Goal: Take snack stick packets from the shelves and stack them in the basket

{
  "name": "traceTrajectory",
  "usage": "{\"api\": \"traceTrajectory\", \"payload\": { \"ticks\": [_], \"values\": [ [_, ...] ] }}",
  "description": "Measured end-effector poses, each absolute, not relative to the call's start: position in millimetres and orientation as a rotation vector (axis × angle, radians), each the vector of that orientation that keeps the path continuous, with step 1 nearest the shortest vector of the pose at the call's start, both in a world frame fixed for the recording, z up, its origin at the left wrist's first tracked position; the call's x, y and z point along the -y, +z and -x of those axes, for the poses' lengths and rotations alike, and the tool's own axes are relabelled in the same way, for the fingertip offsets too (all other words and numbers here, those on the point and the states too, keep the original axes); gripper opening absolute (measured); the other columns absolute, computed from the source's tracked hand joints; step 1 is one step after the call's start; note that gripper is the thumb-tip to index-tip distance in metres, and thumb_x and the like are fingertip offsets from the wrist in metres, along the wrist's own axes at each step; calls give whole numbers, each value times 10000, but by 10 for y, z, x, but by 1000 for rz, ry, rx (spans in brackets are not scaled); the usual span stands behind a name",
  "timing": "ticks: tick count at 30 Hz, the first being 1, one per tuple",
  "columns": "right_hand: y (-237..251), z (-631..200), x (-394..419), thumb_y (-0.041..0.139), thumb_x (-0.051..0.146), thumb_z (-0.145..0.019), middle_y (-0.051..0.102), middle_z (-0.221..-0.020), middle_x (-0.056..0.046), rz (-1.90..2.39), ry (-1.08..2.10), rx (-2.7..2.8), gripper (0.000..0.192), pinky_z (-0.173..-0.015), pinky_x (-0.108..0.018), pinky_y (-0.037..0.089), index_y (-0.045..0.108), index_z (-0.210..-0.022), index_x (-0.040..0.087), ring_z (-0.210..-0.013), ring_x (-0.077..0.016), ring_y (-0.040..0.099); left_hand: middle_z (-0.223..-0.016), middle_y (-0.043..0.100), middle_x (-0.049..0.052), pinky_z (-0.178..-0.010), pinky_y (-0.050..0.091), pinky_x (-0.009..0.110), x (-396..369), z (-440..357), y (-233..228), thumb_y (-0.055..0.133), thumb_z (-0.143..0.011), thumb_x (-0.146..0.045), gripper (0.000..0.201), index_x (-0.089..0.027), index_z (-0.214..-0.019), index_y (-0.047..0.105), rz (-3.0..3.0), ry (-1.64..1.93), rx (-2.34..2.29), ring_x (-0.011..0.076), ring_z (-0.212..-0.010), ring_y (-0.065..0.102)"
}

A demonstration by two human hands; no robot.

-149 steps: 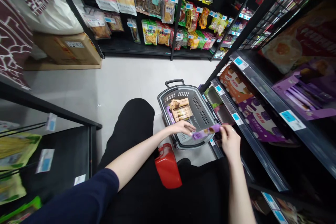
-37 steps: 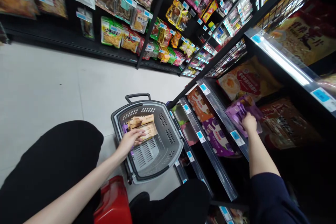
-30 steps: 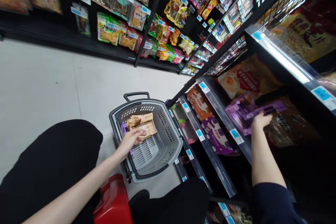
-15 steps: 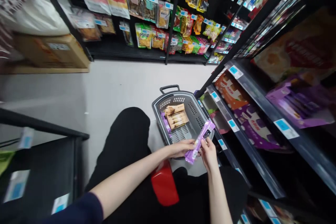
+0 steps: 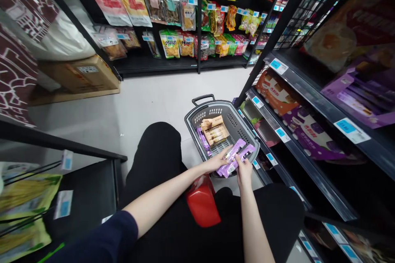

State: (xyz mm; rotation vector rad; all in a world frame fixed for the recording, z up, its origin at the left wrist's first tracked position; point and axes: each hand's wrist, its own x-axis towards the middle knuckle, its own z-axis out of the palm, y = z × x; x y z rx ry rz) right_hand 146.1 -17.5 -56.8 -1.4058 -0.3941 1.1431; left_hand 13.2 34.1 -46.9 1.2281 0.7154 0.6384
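Both my hands meet over the near edge of a grey shopping basket (image 5: 237, 128) on the floor. My left hand (image 5: 218, 161) and my right hand (image 5: 243, 169) together grip purple snack packets (image 5: 235, 156), fanned out side by side. Inside the basket lie tan packets (image 5: 215, 130) and more purple packets (image 5: 203, 139) along its left wall. On the right shelf stands an open purple display box (image 5: 358, 98) of the same purple packets.
Black shelving (image 5: 296, 148) with blue price tags runs along the right. A red object (image 5: 202, 200) sits between my knees. A cardboard box (image 5: 82, 74) rests on the floor at the back left. Hanging snack bags (image 5: 173, 43) fill the far rack.
My right hand left the purple box on the shelf with packets and came down to the basket. My left hand moved off the tan packets and joined it on the purple packets.
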Motion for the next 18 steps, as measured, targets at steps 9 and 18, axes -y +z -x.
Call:
{"api": "traceTrajectory", "payload": {
  "ticks": [9,18],
  "values": [
    [-287,-1399,113,789,328,-484,659,-702,-16,1170,1144,243,468,-705,-341,527,579,-857,137,-675,-165,636,-487,484,-40,-427,379,223,-354,-78,-265,598,-674,-532,411,-131,-759,573,-1109,291,-785,98,-421,453],
    [-80,-1863,66,770,337,-536,676,-669,-42,1213,1040,354,362,-658,-354,533,614,-772,111,-638,-190,651,-513,532,-29,-425,387,189,-436,16,-122,605,-691,-487,400,-131,-873,634,-1307,187,-708,95,-438,508]
  ]
}}
